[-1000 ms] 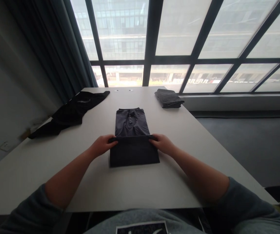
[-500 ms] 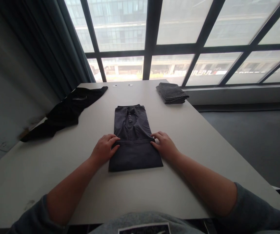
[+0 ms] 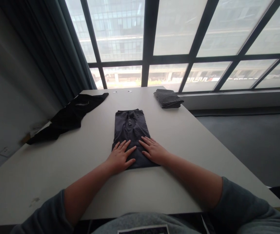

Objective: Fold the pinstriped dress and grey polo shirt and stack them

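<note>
A: Head view. Left hand point(image 3: 120, 158) and right hand point(image 3: 153, 151) both lie flat, fingers spread, palms down on the near end of the shirt point(image 3: 131, 130). Nothing gripped, just pressing.

B: Shirt's position?

A: On the table point(image 3: 191, 143), under both hands and reaching away from them; collar and button placket at the far end, facing up. Sides look tucked in, and it sits as a compact rectangle.

B: How far along?

A: Judging by the shape, the folding looks nearly done; the flat palms read as smoothing. I cannot tell whether another fold is due.

B: Other pieces?

A: A striped folded one point(image 3: 168, 98) far beyond the right hand, near the table's far edge. A black garment point(image 3: 69, 115), loose and unfolded, well off past the left hand.
</note>
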The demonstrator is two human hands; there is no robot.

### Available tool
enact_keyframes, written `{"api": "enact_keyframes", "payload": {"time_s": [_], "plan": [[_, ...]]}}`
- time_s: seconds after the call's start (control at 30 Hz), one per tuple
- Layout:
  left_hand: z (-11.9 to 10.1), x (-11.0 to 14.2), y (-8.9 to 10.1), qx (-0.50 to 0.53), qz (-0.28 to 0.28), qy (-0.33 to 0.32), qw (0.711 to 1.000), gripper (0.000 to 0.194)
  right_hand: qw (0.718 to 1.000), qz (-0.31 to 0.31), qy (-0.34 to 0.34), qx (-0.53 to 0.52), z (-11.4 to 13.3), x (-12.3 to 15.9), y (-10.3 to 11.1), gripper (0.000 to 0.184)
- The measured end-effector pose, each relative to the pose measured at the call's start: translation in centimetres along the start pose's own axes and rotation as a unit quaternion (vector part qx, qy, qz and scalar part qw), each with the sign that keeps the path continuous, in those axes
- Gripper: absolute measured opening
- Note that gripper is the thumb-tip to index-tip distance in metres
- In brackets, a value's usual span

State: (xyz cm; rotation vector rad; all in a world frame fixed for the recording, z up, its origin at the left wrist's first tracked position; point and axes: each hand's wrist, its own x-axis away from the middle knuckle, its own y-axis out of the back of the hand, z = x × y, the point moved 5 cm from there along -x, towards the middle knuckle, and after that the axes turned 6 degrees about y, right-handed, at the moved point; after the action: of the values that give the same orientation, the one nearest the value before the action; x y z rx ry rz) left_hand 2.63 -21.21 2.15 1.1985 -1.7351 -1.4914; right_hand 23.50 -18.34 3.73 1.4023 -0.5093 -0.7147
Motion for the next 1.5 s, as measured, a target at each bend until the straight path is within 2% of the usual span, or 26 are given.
{"api": "enact_keyframes", "payload": {"time_s": [0.1, 0.2, 0.33, 0.4, 0.47, 0.57, 0.6, 0.67, 0.73, 0.8, 0.93, 1.0, 1.1, 1.23, 1.33, 1.5], "plan": [[-0.5, 0.7, 0.2, 0.008, 0.008, -0.013, 1.0, 0.066, 1.0, 0.015, 0.001, -0.002, 1.1, 0.7, 0.2, 0.066], [-1.6, 3.0, -0.4, 0.017, 0.005, -0.027, 0.999, 0.068, 1.0, 0.013, 0.001, 0.002, 3.2, 2.8, -0.1, 0.068], [-3.0, 6.8, -0.9, 0.026, -0.021, -0.052, 0.998, 0.07, 1.0, 0.002, 0.009, -0.012, 5.8, 6.6, -0.6, 0.07], [-2.3, 7.4, -0.2, 0.042, -0.049, -0.047, 0.997, 0.061, 0.999, -0.013, 0.02, -0.024, 6.2, 7.6, -0.2, 0.067], [0.1, 6.1, 1.2, 0.069, -0.104, -0.002, 0.992, 0.05, 0.998, -0.054, 0.017, -0.031, 5.1, 7.4, 0.8, 0.061], [5.7, 1.5, 3.1, 0.099, -0.185, 0.12, 0.97, 0.047, 0.992, -0.113, -0.044, -0.043, 0.6, 4.4, 2.1, 0.055], [7.7, -0.5, 3.4, 0.102, -0.192, 0.166, 0.962, 0.047, 0.99, -0.113, -0.072, -0.052, -1.4, 2.7, 2.2, 0.054], [11.1, -4.8, 3.2, 0.12, -0.163, 0.253, 0.946, 0.047, 0.984, -0.096, -0.124, -0.083, -5.4, -1.0, 2.1, 0.055], [13.3, -8.8, 2.9, 0.126, -0.148, 0.281, 0.94, 0.049, 0.978, -0.094, -0.146, -0.117, -8.6, -4.9, 2.0, 0.053], [14.4, -12.1, 2.6, 0.132, -0.143, 0.28, 0.94, 0.052, 0.973, -0.1, -0.167, -0.124, -10.9, -8.1, 2.2, 0.047], [15.8, -16.4, 1.7, 0.138, -0.151, 0.278, 0.939, 0.062, 0.967, -0.144, -0.172, -0.124, -13.5, -12.1, 2.6, 0.038], [16.6, -17.6, 1.3, 0.14, -0.158, 0.285, 0.935, 0.062, 0.96, -0.167, -0.173, -0.147, -14.5, -13.2, 2.5, 0.033], [17.7, -19.0, 1.0, 0.164, -0.153, 0.281, 0.933, 0.048, 0.941, -0.202, -0.187, -0.198, -15.8, -14.1, 2.3, 0.026], [17.8, -19.8, 1.4, 0.218, -0.141, 0.235, 0.937, 0.031, 0.896, -0.272, -0.187, -0.296, -16.7, -14.1, 2.4, 0.027], [17.0, -19.3, 2.6, 0.243, -0.155, 0.207, 0.935, 0.029, 0.861, -0.313, -0.176, -0.36, -16.4, -13.3, 2.9, 0.029], [15.6, -17.1, 5.2, 0.284, -0.221, 0.162, 0.919, 0.03, 0.835, -0.333, -0.153, -0.41, -14.6, -11.9, 5.0, 0.029]]}}
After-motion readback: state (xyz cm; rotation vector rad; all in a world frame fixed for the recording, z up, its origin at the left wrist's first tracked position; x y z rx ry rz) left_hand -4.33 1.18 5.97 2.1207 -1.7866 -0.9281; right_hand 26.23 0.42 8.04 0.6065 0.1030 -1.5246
